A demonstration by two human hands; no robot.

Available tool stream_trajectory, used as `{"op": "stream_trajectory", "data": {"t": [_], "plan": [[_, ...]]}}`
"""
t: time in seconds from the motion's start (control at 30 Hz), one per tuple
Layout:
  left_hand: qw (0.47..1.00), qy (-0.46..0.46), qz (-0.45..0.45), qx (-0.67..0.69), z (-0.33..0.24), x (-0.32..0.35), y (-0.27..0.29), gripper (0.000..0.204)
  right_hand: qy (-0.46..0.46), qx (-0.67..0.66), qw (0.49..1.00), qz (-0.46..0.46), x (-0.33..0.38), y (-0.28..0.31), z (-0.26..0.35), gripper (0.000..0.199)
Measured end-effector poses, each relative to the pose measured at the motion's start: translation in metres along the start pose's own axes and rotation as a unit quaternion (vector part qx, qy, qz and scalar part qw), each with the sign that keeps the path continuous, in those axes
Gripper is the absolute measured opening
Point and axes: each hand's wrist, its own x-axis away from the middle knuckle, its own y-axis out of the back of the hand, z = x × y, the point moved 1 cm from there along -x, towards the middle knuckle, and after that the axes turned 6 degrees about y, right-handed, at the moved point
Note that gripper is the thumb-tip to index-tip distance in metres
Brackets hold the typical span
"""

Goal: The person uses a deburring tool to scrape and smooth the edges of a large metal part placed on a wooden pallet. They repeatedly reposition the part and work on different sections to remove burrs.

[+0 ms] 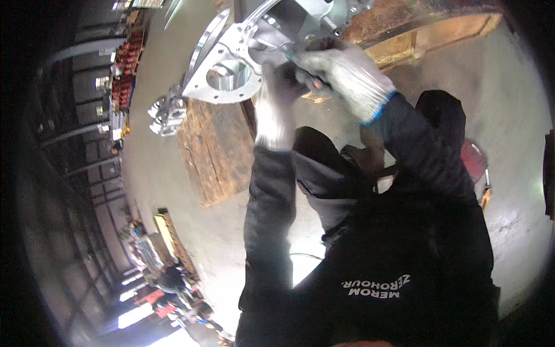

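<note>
At the top of the head view stands a silver machined metal casting [245,87] with a large round bore and small bolt holes along its flange. Both my hands meet close in front of it, in white knit gloves with dark palms. My left hand [276,107] is at the casting's near right edge, its dark fingers curled. My right hand [347,72] comes in from the right, fingers closed and pointing at the left hand. A small greenish spot shows at its fingertips. Blur and the gloves hide what the fingers hold.
A worn wooden block or pallet [214,150] lies below the casting, with more silver castings [167,111] to its left. A rusty, wood-framed surface [433,37] is at the upper right. On the floor at right sits a red object [474,161]. Red stacked goods [124,75] line the far left.
</note>
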Motion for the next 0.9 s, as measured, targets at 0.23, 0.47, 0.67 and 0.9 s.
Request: {"op": "stream_trajectory", "data": {"t": [0.23, 0.47, 0.67, 0.9], "plan": [[0.988, 0.07, -0.005, 0.139, -0.003, 0.021, -0.048, 0.04, 0.036, -0.024, 0.997, -0.059, 0.025, -0.017, -0.007, 0.026], [0.963, 0.072, 0.025, 0.258, -0.002, -0.018, -0.034, 0.049, 0.149, 0.16, 0.975, -0.045, -0.021, -0.021, -0.026, 0.033], [0.988, 0.025, -0.014, 0.153, -0.007, 0.007, -0.041, 0.042, 0.255, 0.217, 0.938, -0.089, -0.004, -0.025, -0.031, 0.027], [0.979, 0.034, -0.046, 0.197, 0.007, 0.02, -0.055, 0.039, 0.284, 0.083, 0.948, -0.116, 0.014, -0.022, -0.056, 0.03]]}}
